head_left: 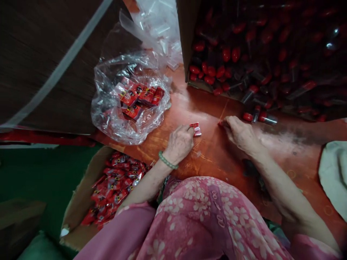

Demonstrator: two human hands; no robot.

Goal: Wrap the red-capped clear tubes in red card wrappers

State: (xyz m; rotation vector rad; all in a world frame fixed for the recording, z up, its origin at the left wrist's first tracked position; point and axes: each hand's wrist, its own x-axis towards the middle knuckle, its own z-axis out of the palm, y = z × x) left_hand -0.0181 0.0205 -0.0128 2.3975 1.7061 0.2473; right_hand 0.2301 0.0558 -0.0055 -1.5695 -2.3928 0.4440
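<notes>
My left hand (181,142), with a green bead bracelet at the wrist, pinches a small red and white printed packet (196,129) over the reddish table (208,151). To the right, my right hand (238,133) has its fingers pressed together at a small red item (221,123), mostly hidden by the fingertips. Just beyond that hand, red-capped clear tubes (268,118) lie on the table by the large box. A clear plastic bag (108,122) left of my left hand holds red printed packets (132,103).
A dark open box (182,43) at the upper right holds many red-capped tubes. Below left, a cardboard box (78,196) is filled with red packaged pieces. Clear plastic pieces (159,25) lie at the top. Pale cloth (334,177) rests at the right edge.
</notes>
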